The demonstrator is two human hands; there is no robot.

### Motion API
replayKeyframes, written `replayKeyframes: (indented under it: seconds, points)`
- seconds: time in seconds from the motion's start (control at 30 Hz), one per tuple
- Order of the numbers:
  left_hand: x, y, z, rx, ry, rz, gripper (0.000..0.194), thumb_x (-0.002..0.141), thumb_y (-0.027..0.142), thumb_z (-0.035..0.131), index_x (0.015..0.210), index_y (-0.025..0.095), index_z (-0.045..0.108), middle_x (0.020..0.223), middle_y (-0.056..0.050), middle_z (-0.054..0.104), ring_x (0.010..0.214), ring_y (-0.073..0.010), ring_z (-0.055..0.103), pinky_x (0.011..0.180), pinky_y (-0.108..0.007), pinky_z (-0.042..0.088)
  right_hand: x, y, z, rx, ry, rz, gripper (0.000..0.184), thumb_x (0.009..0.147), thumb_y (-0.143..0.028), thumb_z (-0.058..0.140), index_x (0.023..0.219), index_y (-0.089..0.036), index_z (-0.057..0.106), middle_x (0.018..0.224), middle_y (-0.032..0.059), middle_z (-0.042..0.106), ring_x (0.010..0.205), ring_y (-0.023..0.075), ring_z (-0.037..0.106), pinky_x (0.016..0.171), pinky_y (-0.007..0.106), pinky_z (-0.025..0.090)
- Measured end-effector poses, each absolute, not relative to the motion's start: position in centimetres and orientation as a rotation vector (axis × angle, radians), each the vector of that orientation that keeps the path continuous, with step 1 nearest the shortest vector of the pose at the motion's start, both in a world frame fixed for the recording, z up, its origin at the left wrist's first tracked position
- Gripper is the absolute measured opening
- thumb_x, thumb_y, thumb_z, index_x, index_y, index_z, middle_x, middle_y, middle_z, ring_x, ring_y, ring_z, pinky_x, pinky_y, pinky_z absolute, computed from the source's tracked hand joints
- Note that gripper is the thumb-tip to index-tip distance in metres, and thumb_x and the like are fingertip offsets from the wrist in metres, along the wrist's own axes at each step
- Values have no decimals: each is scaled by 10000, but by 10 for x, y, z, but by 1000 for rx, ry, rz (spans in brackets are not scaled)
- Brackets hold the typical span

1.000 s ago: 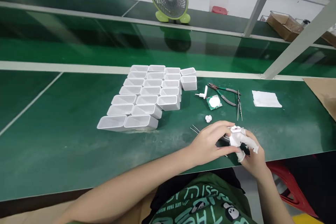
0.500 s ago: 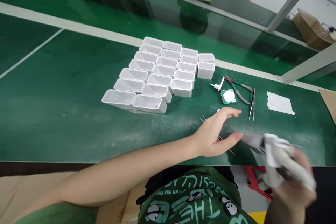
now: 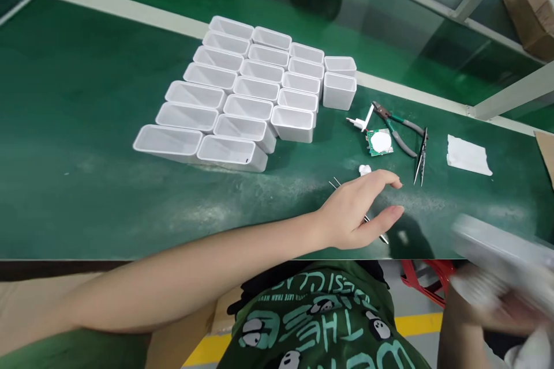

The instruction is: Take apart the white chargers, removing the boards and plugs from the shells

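Note:
My left hand [image 3: 358,212] is held over the green worktop, thumb and fingers apart with nothing between them. Under and beside it lie thin metal rods [image 3: 383,238], partly hidden by the hand, and a small white piece [image 3: 365,169]. At the lower right, my right hand [image 3: 513,312] is smeared by motion. Its fingers are round a blurred white box-shaped container [image 3: 497,242], off the worktop's front edge. A crumpled white cloth or tissue [image 3: 533,351] shows below that hand; how it is held is unclear.
Rows of white plastic bins [image 3: 234,150] stand on the worktop [image 3: 86,202] to the left. Pliers [image 3: 400,127], tweezers [image 3: 421,157], a small circuit board [image 3: 381,142] and a white paper piece [image 3: 468,154] lie farther back. A red stool [image 3: 426,279] is below the edge.
My right hand has moved right with the white container, now farther from my left hand. My left hand stays open in nearly the same place. The view has tilted down, and the fan is out of sight.

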State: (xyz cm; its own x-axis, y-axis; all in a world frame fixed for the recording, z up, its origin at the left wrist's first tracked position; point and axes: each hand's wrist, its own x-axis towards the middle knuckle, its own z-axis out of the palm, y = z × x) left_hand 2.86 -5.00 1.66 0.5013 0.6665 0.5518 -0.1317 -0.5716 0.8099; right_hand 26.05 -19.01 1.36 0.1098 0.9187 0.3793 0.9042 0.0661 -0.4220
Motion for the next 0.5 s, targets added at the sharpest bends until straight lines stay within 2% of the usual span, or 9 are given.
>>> replayKeyframes:
  seconds: [0.07,0.2,0.37,0.5]
  points:
    - [29,-50,17,1886,456,1171,205,983,299,425,1139,171,459,1091,-131,658,1059,-244,677,866,-374,594,258,-187,6,-1736,-1782,-112,232,906,-276,656,1112,-171,649,1057,89,681,929,222,702,753,379,620]
    - [29,-49,18,1908,484,1185,179,984,284,426,1122,179,469,1084,-124,664,1058,-235,676,862,-367,585,250,-179,4,-1603,-1859,-202,418,827,-130,669,1221,-254,602,1107,121,630,971,296,684,749,424,596]
    - [29,-49,18,1942,484,1204,154,982,272,425,1085,174,486,1049,-120,675,1034,-234,684,844,-365,584,249,-173,16,-1577,-1945,-158,478,843,-88,604,1288,-252,548,1117,129,597,1016,287,656,784,412,576]
    - [28,-50,19,1977,409,1215,218,966,290,466,1151,175,476,1106,-138,664,1052,-240,673,861,-382,582,240,-181,25,-1648,-1832,-16,419,871,-147,601,1273,-254,552,1161,139,610,1057,303,649,818,438,574]
